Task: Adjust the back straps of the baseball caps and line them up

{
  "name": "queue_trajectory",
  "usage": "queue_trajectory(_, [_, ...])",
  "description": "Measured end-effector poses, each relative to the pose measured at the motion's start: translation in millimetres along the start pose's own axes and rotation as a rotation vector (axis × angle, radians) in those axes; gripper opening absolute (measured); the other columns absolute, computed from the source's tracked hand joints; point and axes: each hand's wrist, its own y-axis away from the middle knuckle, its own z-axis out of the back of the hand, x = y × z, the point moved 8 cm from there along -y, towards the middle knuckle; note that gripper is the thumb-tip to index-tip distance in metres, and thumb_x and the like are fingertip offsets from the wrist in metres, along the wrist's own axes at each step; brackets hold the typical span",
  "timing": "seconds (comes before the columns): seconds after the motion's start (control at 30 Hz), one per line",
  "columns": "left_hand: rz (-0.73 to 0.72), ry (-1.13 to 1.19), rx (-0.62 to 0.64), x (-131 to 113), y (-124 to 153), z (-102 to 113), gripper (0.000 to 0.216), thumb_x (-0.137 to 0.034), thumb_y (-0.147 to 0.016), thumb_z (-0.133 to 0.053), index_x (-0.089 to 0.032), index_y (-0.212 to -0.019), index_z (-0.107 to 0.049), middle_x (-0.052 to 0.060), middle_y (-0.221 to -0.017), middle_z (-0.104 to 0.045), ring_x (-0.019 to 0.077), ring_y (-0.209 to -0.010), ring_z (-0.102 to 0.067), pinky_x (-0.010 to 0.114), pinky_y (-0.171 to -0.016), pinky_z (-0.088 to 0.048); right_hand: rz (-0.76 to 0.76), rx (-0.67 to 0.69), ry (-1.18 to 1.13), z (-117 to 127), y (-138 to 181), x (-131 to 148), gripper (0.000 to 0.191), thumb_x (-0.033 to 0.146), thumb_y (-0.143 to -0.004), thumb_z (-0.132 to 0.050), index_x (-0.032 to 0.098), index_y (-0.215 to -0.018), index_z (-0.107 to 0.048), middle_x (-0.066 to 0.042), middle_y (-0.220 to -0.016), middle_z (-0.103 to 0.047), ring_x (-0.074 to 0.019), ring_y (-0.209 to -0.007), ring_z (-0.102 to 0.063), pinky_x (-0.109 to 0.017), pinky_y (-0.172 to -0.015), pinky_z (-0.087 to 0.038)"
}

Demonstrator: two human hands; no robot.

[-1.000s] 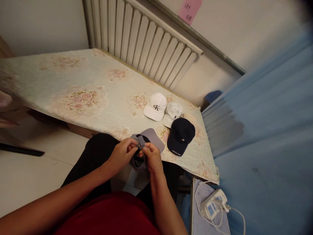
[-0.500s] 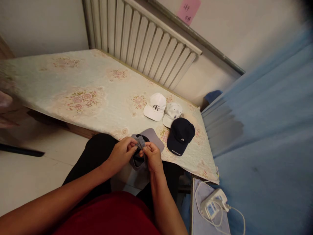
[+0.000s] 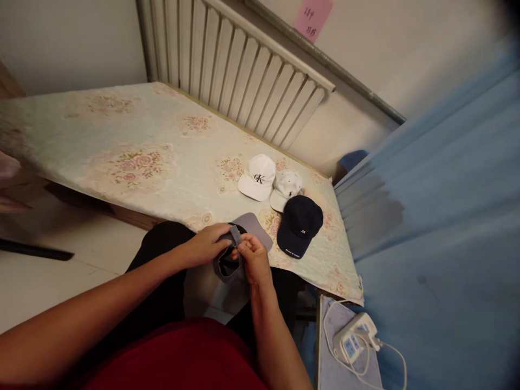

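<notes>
A grey baseball cap [image 3: 255,227] is held above my lap at the edge of the bed, its brim pointing away and its dark inside showing. My left hand [image 3: 206,246] is closed on the cap's near-left edge, back of the hand up, fingertips partly hidden. My right hand [image 3: 257,262] pinches the cap's grey strap [image 3: 235,234], whose free end sticks up between the hands. Beyond the cap lie a white cap with black letters [image 3: 259,176], a second white cap [image 3: 286,187] with a small dark emblem, and a navy cap [image 3: 303,222] to the right.
The caps rest on a bed with a floral cover [image 3: 162,130]. A radiator [image 3: 231,65] runs along the wall behind it. At right hang blue curtains [image 3: 439,216]. A white power strip [image 3: 355,338] with cables sits on a small stand at lower right.
My left hand has shifted from pinching near the strap to lying over the cap's left edge, its back turned up. My right hand and the cap have barely moved.
</notes>
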Motion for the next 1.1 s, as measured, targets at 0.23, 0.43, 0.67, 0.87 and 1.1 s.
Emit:
queue_trajectory(0.23, [0.022, 0.234, 0.373, 7, -13, -17, 0.014, -0.022, -0.074, -0.055, -0.02, -0.081, -0.067, -0.001, -0.079, -0.067, 0.0164, -0.075, -0.06, 0.023, -0.068, -0.042, -0.036, 0.008, 0.019, 1, 1, 0, 0.025, 0.03, -0.067, -0.073, 0.019, -0.088, -0.064, 0.003, -0.059, -0.064, -0.0089, -0.049, -0.055, -0.021, -0.053, -0.044])
queue_trajectory(0.43, [0.169, 0.438, 0.467, 18, -15, -25, 0.011, -0.022, -0.071, -0.06, -0.018, -0.078, -0.067, -0.003, -0.067, -0.064, 0.0127, -0.061, -0.053, 0.022, -0.058, -0.035, -0.045, 0.023, 0.099, 3, 3, 5, 0.023, 0.03, -0.069, -0.07, 0.019, -0.089, -0.065, 0.002, -0.06, -0.063, -0.0086, -0.051, -0.053, -0.02, -0.052, -0.042])
queue_trajectory(0.67, [0.248, 0.743, 0.514, 18, -10, -34, 0.009, -0.023, -0.071, -0.067, -0.017, -0.077, -0.066, -0.002, -0.072, -0.065, 0.012, -0.067, -0.054, 0.023, -0.065, -0.037, 0.0, 0.059, 0.226, 2, 6, 16, 0.018, 0.024, -0.075, -0.061, 0.021, -0.092, -0.065, 0.003, -0.064, -0.062, -0.0072, -0.05, -0.047, -0.019, -0.05, -0.034])
queue_trajectory(0.87, [0.246, 0.833, 0.496, 19, -9, -36, 0.011, -0.02, -0.068, -0.067, -0.016, -0.078, -0.066, 0.001, -0.079, -0.067, 0.0142, -0.074, -0.057, 0.026, -0.072, -0.04, 0.003, 0.081, 0.246, -4, 8, 20, 0.019, 0.026, -0.076, -0.059, 0.021, -0.093, -0.064, 0.003, -0.065, -0.061, -0.0078, -0.05, -0.042, -0.021, -0.049, -0.03])
queue_trajectory(1.1, [0.247, 0.859, 0.5, 17, -7, -37, 0.011, -0.017, -0.069, -0.064, -0.015, -0.079, -0.067, 0.002, -0.08, -0.067, 0.0136, -0.074, -0.058, 0.026, -0.073, -0.041, -0.005, 0.1, 0.253, -6, 9, 20, 0.019, 0.029, -0.077, -0.06, 0.022, -0.094, -0.064, 0.004, -0.064, -0.058, -0.0075, -0.048, -0.037, -0.021, -0.049, -0.025])
